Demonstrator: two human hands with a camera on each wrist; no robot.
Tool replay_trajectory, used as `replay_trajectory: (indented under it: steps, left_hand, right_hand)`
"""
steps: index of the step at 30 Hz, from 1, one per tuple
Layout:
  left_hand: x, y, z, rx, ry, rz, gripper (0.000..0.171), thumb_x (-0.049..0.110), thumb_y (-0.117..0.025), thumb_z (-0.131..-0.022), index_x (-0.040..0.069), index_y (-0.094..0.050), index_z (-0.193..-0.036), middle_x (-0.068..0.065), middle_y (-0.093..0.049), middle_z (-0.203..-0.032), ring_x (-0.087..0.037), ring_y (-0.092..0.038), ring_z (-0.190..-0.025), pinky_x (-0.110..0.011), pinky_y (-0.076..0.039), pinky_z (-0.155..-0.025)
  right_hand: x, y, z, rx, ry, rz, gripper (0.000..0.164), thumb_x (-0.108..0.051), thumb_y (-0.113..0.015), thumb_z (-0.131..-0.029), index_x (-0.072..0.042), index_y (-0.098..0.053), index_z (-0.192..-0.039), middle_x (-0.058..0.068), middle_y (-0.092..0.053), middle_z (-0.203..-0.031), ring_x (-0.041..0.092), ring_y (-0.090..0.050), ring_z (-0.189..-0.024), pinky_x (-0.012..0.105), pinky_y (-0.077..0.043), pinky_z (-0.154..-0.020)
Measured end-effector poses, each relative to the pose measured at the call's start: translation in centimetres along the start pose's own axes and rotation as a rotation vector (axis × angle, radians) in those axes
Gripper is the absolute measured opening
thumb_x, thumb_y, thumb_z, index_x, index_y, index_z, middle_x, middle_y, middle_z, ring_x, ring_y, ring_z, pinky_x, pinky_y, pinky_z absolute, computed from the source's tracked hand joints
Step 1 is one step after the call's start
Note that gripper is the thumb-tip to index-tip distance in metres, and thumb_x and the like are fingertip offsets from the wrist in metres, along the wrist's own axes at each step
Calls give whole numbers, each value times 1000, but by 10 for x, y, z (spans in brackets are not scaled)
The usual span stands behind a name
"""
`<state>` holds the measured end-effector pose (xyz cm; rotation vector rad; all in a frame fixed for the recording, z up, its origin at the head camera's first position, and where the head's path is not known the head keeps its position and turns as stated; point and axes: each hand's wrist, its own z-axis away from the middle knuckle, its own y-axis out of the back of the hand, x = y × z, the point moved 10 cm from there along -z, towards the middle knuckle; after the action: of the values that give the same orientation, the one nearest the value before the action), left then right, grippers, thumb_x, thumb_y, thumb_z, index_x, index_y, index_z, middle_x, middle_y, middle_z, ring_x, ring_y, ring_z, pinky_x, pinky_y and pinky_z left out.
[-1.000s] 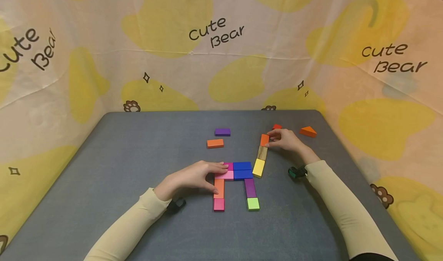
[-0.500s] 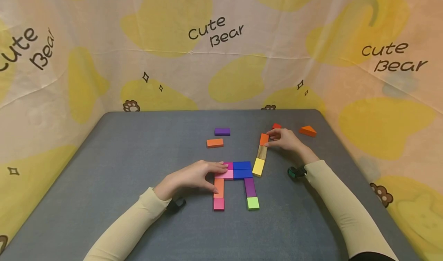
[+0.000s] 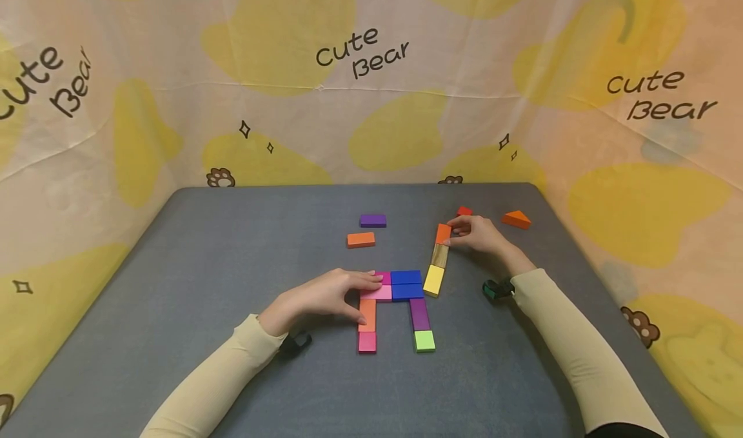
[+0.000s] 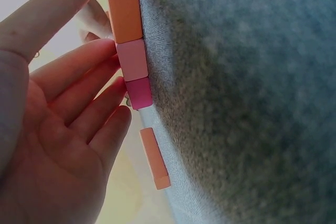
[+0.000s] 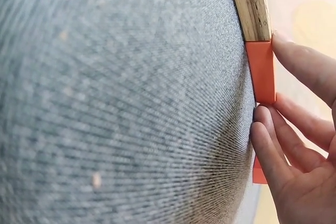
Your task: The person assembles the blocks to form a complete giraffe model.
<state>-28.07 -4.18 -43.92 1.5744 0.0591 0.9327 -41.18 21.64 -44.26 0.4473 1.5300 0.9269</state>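
Observation:
My right hand [image 3: 482, 237] pinches an orange block [image 3: 444, 233] between thumb and index finger, at the far end of a slanted row. Below that block in the row come a wood-grain block [image 3: 439, 256] and a yellow block [image 3: 433, 280]. With fingers fairly straight, my left hand [image 3: 327, 296] rests on a pink block [image 3: 380, 294] and a magenta block [image 3: 386, 277]; its thumb touches a light-orange block [image 3: 367, 309]. Two blue blocks [image 3: 406, 284] adjoin the pinks. Two legs run toward me, ending in a hot-pink block [image 3: 367, 342] and a green block [image 3: 424, 340] below a purple one [image 3: 420, 314].
Farther back on the grey table [image 3: 261, 231] lie a loose violet block [image 3: 373, 221] and another orange block [image 3: 361, 240]. Past my right hand are a partly hidden red block [image 3: 464, 211] and an orange triangular block [image 3: 516, 220]. A patterned cloth [image 3: 278, 51] surrounds the table.

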Motion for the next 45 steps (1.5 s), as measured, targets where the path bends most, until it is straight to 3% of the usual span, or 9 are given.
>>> replay_trajectory:
  steps: [5,9,15,22,27,38,45]
  left_hand:
    - [1,0,1,-2,2,-2,69,42,-77,-76,20,-53,-137,3,-46,-145,-10,-37,-137,-37,-35,-110]
    - [0,0,1,-9,13,9,69,42,-77,-76,20,-52,-137,3,-46,-145,-11,-37,-138,-39,-35,-110]
    - [-1,0,2,-11,29,21,70,43,-77,-76,20,-52,-137,3,-45,-146,-11,-36,-138,-39,-35,-110]
    - [0,0,3,-22,39,31,70,42,-77,-76,20,-52,-137,4,-46,-145,-12,-36,-138,-40,-35,-110]
    - [1,-1,3,-25,48,33,69,40,-78,-76,20,-52,-137,4,-45,-146,-11,-36,-138,-40,-35,-110]
    - [2,0,2,-26,48,33,71,42,-78,-75,21,-52,-138,4,-45,-145,-12,-37,-138,-40,-35,-110]
    - [2,0,1,-27,37,24,71,42,-78,-76,20,-51,-138,4,-47,-144,-12,-37,-138,-39,-35,-110]
  right_hand:
    - [-4,2,-2,-7,12,-6,58,-32,-76,-80,-3,-58,-126,18,-62,-123,32,-60,-112,47,-47,-96]
    - [-12,11,-9,39,44,-2,56,-30,-75,-82,-4,-57,-128,16,-62,-124,31,-59,-113,47,-47,-95]
    - [-39,14,-30,84,116,-29,60,-34,-74,-82,-5,-56,-130,15,-61,-126,31,-58,-114,47,-46,-97]
    - [-70,-11,-63,20,167,-49,57,-30,-76,-81,-4,-58,-129,12,-62,-125,28,-60,-114,42,-47,-97]
    - [-82,-34,-82,-32,156,-58,54,-26,-76,-80,-4,-59,-127,12,-64,-123,26,-62,-112,40,-50,-94]
    - [-103,-65,-96,-89,157,-52,49,-24,-76,-80,-3,-62,-122,12,-66,-119,24,-64,-108,36,-51,-92]
    - [-107,-74,-100,-73,151,-28,42,-22,-76,-81,-6,-65,-118,11,-67,-117,23,-65,-106,35,-51,-92]
